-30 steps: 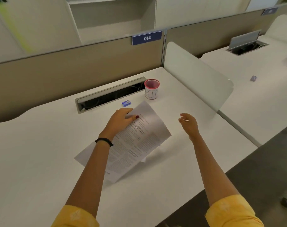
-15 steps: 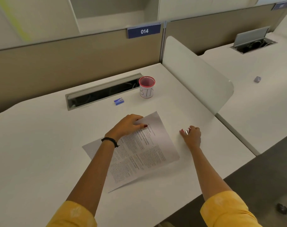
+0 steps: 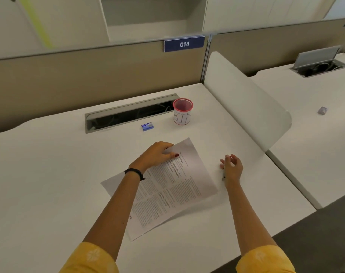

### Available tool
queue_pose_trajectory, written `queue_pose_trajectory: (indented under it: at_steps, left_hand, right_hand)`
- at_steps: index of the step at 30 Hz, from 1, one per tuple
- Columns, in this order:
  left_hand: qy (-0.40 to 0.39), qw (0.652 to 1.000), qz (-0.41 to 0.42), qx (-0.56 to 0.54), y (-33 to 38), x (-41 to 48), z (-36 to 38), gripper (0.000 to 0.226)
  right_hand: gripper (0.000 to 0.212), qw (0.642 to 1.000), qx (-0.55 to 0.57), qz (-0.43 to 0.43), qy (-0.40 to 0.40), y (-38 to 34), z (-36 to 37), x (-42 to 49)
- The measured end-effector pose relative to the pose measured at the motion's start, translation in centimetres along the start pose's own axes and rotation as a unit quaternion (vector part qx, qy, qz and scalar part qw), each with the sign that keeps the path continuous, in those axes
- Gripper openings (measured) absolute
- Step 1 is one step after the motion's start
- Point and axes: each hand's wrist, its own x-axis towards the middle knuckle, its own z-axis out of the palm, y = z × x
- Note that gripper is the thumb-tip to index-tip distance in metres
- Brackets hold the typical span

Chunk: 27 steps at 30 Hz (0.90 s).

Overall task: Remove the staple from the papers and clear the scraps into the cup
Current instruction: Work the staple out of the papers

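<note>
Listing near to far: papers [image 3: 167, 186], print too small to read, askew on desk [image 3: 49, 174]; left hand [image 3: 156, 154] pinches their far corner, thumb on top. Right hand [image 3: 231, 166] just right of them, fingers loosely apart. Cup [image 3: 182, 113] marked "BIN", far, well apart. Sign [image 3: 184, 44] reads "014". Bare desk runs right to the edge.

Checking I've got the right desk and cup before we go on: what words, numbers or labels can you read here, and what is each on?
"014": white on the blue plate on the partition.
"BIN": handwritten on the red-rimmed cup.
Headings and text on the printed papers: too blurred to read.
Label on the small blue box: too small to read.
</note>
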Motion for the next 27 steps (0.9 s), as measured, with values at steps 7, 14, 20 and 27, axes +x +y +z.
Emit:
queue_pose_trajectory:
  at_steps: [7,14,20,27]
  left_hand:
    - [0.001,1.000,-0.007,-0.010,0.4,0.6,0.3,0.025]
    - [-0.006,1.000,0.000,-0.016,0.9,0.8,0.4,0.026]
    - [0.003,1.000,-0.001,-0.018,0.8,-0.3,-0.8,0.027]
    - [0.014,1.000,0.006,-0.026,0.2,-3.0,-2.3,0.028]
  right_hand:
    - [0.048,0.998,0.037,0.026,-0.040,-0.7,0.5,0.4]
    - [0.031,0.993,0.071,0.062,-0.072,-2.3,0.5,-0.2]
    - [0.008,0.970,0.010,0.196,-0.141,-3.7,1.5,-1.2]
    - [0.045,0.953,-0.079,0.195,-0.218,-5.1,3.5,-4.0]
